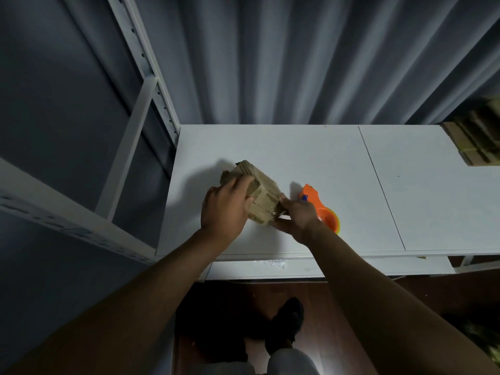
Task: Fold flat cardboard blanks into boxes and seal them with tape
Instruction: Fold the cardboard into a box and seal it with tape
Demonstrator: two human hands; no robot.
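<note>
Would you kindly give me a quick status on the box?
Left hand grips cardboard box. Right hand pinches its near corner. Tape dispenser just behind right hand.

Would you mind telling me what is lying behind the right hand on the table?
An orange tape dispenser lies on the white table behind the right hand; the hand covers its near side, hiding any tape roll.

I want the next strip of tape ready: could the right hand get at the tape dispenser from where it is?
Probably yes: the orange tape dispenser lies on the table just beyond the right hand, nothing between them, though that hand now holds the box.
</note>
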